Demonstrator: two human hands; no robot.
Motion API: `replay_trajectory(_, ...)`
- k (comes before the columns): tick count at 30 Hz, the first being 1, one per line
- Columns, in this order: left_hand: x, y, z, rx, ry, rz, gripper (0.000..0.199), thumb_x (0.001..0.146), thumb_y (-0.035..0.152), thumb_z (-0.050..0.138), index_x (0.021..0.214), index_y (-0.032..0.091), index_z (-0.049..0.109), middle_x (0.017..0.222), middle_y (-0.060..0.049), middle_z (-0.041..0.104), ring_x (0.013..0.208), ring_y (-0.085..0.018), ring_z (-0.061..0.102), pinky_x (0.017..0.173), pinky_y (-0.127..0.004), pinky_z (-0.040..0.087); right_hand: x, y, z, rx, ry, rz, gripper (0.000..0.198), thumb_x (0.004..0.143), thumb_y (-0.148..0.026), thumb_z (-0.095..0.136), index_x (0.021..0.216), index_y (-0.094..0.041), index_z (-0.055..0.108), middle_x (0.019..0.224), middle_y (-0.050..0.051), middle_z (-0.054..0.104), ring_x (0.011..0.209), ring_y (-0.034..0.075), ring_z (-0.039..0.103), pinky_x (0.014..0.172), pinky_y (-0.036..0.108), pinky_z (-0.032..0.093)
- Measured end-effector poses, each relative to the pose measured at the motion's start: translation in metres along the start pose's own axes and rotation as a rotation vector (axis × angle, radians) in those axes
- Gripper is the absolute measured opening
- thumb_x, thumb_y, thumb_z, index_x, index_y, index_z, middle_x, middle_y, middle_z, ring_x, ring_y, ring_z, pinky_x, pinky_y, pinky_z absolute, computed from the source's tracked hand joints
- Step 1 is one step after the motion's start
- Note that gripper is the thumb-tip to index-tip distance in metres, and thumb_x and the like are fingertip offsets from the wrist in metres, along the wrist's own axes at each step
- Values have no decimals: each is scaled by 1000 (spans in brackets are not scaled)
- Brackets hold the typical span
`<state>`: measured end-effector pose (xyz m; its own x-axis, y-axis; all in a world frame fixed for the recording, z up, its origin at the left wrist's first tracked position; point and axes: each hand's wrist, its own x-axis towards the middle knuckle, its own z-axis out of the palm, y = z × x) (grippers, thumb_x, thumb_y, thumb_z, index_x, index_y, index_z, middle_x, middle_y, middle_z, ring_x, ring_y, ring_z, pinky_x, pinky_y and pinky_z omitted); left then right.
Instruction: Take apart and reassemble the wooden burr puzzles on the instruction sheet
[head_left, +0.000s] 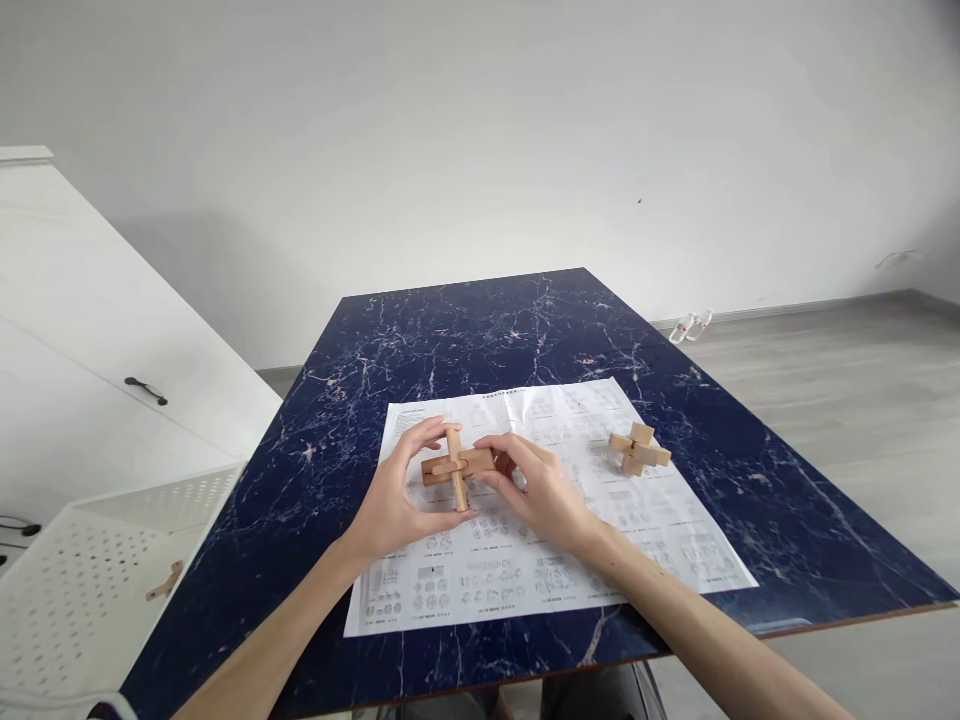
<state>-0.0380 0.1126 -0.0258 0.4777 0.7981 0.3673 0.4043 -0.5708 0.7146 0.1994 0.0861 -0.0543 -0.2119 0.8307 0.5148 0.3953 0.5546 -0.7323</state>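
Observation:
Between my hands is a cross-shaped wooden burr puzzle (459,467) made of interlocking light-brown pieces. My left hand (401,495) grips the upright bar, fingers at its top end and thumb at its bottom end. With thumb and fingers, my right hand (536,485) pinches the right end of the crosswise piece. Beneath them lies a creased white instruction sheet (510,590) printed with small diagrams. On the sheet's right side rests a second wooden burr puzzle (639,452), put together and untouched.
The sheet lies on a dark blue marble-patterned table (450,345). To the left stand a white cabinet (97,330) and a perforated white basket (97,570) with a wooden piece (165,582) inside. Clear bottles (690,326) are on the floor beyond the table's right side.

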Motion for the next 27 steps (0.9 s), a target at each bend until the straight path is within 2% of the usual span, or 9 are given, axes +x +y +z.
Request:
replay_trajectory(5, -1, 3, 1, 66, 54, 42, 96, 75, 48, 97, 156, 37, 46, 156, -11, 59, 137, -37, 63, 114, -59, 57, -1, -3, -1, 33, -12, 6, 19, 109, -30, 59, 127, -24, 61, 102, 7, 73, 76, 20, 68, 70, 34, 58)
replay_trajectory(8, -2, 1, 4, 105, 60, 36, 94, 77, 47, 95, 157, 38, 46, 156, -10, 59, 135, -37, 65, 113, -58, 57, 1, -4, -1, 83, -23, 56, 18, 108, -29, 60, 125, -25, 61, 103, 7, 75, 79, 21, 69, 72, 35, 58)
replay_trajectory(13, -2, -2, 7, 93, 18, 31, 90, 85, 37, 90, 160, 39, 41, 160, -10, 55, 139, -36, 63, 112, -55, 58, 3, -5, -1, 150, -72, 178, 13, 104, -27, 61, 117, -25, 60, 92, 3, 76, 79, 21, 70, 72, 34, 54)
replay_trajectory(17, -2, -2, 7, 81, -7, 25, 90, 86, 33, 89, 160, 38, 39, 162, -10, 54, 142, -36, 61, 116, -56, 56, 4, -5, -2, 214, -91, 222, 15, 102, -27, 62, 117, -25, 59, 88, 2, 75, 78, 21, 70, 70, 33, 53)
replay_trajectory(23, -4, -2, 5, 84, -30, 21, 95, 83, 37, 93, 161, 37, 38, 161, -12, 54, 143, -37, 59, 119, -58, 53, 5, -3, -4, 327, -163, 291, 13, 104, -29, 63, 114, -24, 57, 93, 4, 78, 80, 22, 73, 73, 36, 54)
replay_trajectory(27, -5, -1, 3, 67, -44, 38, 96, 84, 35, 91, 162, 36, 36, 159, -13, 56, 146, -38, 56, 120, -60, 51, 4, 0, -3, 399, -188, 301, 17, 105, -37, 65, 111, -25, 55, 96, 5, 79, 78, 21, 73, 74, 38, 57)
